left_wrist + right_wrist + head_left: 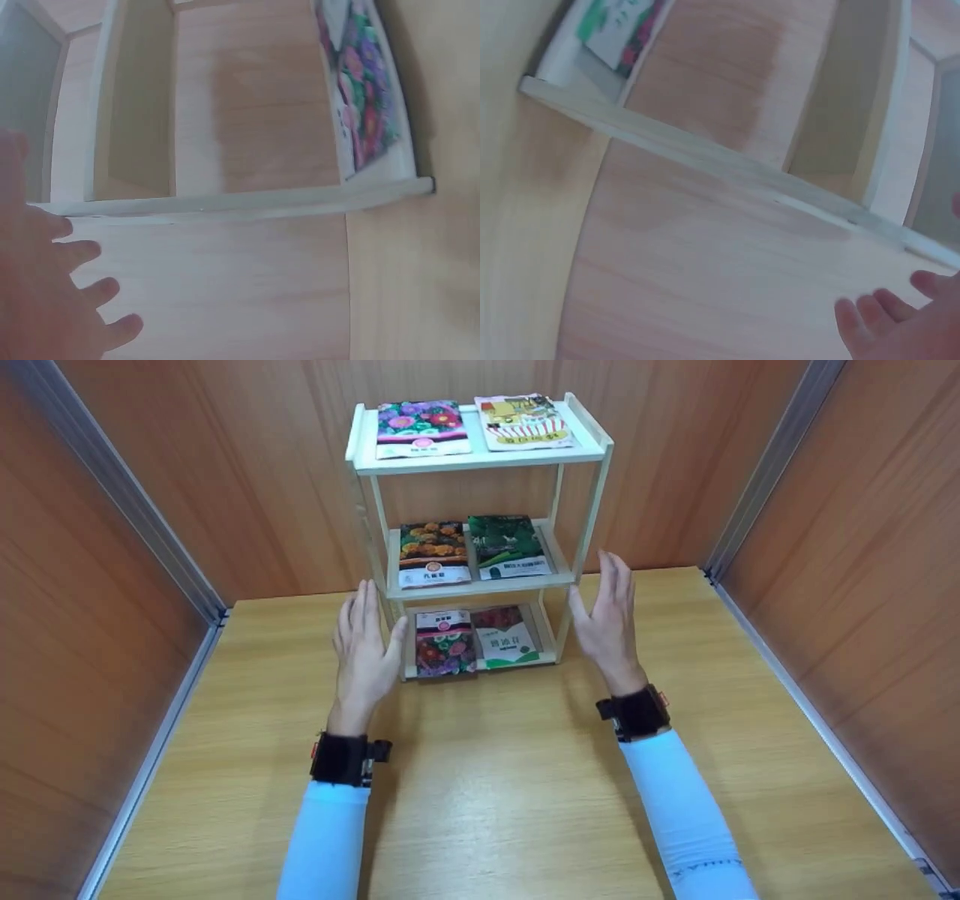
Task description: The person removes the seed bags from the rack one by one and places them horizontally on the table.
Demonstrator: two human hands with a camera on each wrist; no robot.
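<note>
A white three-tier rack point(480, 589) stands at the back of the table. Its top tier bears a seed packet with purple and red flowers point(422, 429) and a yellow and white packet point(525, 424). On the middle tier lie an orange-flower packet point(433, 553) and a green packet point(510, 547). A purple-flower packet point(445, 643) and a white and green packet point(506, 637) fill the bottom tier. My left hand point(365, 649), fingers straight, is beside the rack's left posts. At its right posts is my right hand point(609, 619), fingers extended, palm facing the rack. Both hands hold nothing.
Wood-grain panels enclose the table point(480, 780) at the back point(262, 472), left point(75, 622) and right point(847, 585). Metal strips point(150, 765) run along the edges. Each wrist wears a black strap with a camera.
</note>
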